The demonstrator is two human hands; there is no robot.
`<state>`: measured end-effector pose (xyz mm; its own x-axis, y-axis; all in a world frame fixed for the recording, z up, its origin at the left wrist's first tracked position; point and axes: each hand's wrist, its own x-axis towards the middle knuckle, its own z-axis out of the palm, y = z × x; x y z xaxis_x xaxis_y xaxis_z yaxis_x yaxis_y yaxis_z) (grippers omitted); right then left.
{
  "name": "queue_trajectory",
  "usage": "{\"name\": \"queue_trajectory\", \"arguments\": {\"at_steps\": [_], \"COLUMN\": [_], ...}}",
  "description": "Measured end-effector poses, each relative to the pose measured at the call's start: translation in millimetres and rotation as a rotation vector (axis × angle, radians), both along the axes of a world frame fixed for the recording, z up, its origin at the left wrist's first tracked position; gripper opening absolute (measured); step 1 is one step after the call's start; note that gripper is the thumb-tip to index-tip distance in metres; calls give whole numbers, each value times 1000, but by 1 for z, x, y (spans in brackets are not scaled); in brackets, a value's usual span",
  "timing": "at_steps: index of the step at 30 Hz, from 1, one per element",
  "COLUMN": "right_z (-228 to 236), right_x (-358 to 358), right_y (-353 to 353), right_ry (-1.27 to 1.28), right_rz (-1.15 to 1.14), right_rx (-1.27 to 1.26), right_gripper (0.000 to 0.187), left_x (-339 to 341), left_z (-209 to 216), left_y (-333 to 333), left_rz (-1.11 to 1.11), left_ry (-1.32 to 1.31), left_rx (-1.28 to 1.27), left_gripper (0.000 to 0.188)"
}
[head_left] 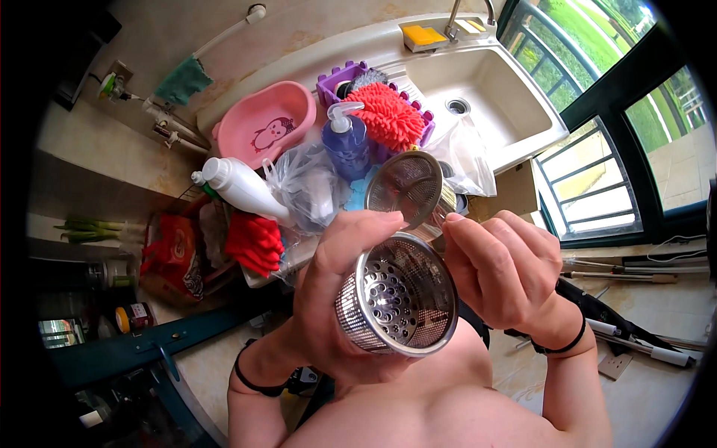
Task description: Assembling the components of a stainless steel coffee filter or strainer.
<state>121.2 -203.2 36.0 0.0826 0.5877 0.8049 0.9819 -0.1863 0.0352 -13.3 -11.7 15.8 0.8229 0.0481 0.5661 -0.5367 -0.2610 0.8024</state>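
My left hand point(321, 291) is wrapped around a metal strainer basket point(396, 299) with mesh walls and a bottom with larger round holes. Its open mouth is tilted up toward me, and nothing shows inside. Just beyond its rim, a round, shallow mesh strainer point(405, 190) stands tilted, close to my left thumb. My right hand point(502, 272) is closed in a pinch at the lower right edge of this mesh piece; the exact grip point is partly hidden by the fingers.
Beyond my hands are a blue pump bottle point(346, 149), a red chenille mitt point(385, 116), a purple basket point(328, 84), a pink basin point(265, 123), a white bottle point(243, 187) and clear plastic bags point(314, 183). A white sink point(515, 89) lies back right, a yellow sponge point(424, 35) behind it.
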Motion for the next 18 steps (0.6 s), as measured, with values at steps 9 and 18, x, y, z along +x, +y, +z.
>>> {"name": "queue_trajectory", "arguments": {"at_steps": [9,18], "right_z": [-2,7], "right_x": [4,9], "right_y": [0,-2], "right_ry": [-54,171], "right_rz": [0,26], "right_rx": [-72,-86], "right_gripper": [39,30], "left_x": [3,6], "left_z": [-2,-2], "left_y": [4,9], "left_rz": [-12,-30], "left_ry": [29,10], "left_rx": [-49,24], "left_gripper": [105,100]}}
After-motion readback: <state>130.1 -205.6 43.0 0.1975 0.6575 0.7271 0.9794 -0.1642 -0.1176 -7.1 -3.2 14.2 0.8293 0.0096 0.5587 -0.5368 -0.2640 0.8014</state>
